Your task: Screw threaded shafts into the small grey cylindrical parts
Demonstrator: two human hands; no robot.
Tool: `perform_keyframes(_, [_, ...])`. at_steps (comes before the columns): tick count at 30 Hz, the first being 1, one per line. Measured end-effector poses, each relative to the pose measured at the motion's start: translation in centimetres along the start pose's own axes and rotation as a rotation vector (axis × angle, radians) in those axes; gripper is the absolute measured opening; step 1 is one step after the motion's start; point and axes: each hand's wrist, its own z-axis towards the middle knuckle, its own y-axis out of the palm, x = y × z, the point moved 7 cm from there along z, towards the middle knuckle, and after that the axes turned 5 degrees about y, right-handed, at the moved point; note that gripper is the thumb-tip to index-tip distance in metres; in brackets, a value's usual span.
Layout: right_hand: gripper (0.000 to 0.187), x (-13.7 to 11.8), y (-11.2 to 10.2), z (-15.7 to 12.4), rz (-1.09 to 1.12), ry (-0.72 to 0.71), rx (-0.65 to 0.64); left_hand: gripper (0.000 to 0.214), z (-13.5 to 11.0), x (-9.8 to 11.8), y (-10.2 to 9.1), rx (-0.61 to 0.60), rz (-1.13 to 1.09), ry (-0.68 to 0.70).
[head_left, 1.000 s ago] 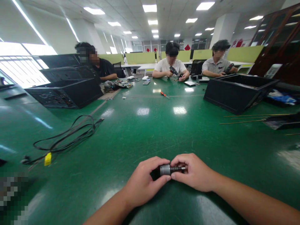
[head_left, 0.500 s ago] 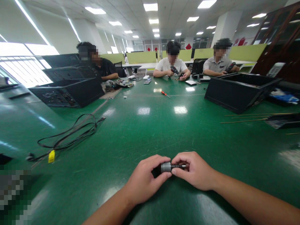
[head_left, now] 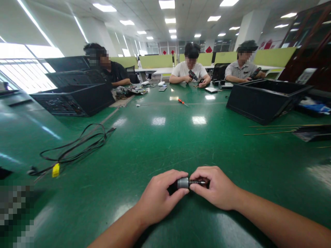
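Low in the middle of the head view is a small cylindrical metal part (head_left: 183,183), with a smooth grey body and a thin, dark, ridged shaft pointing right. My left hand (head_left: 164,196) is closed around the grey body, thumb below and fingers above. My right hand (head_left: 216,187) pinches at the shaft, its thumb and fingertips near where the shaft meets the body. Something dark and reddish-brown shows inside the curl of my right fingers, too small to make out. Both hands are just above the green tabletop (head_left: 165,148).
Left lie a looped black cable (head_left: 77,151) with a yellow tag (head_left: 56,170) and a black computer case (head_left: 77,100). Right are another black case (head_left: 266,101) and thin brass-coloured rods (head_left: 271,133). An orange screwdriver (head_left: 181,101) lies farther back. Several people sit around the table.
The view has shifted very slightly. My hands keep nearly the same hold, and a little more reddish-brown shows within the curl of my right fingers.
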Motion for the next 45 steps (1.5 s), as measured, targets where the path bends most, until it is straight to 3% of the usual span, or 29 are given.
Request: perform_keyframes(45, [0.006,0.52,-0.18,-0.1,-0.04,0.021,-0.002,0.027,0.0,0.45,-0.51,0.029,0.038,0.055])
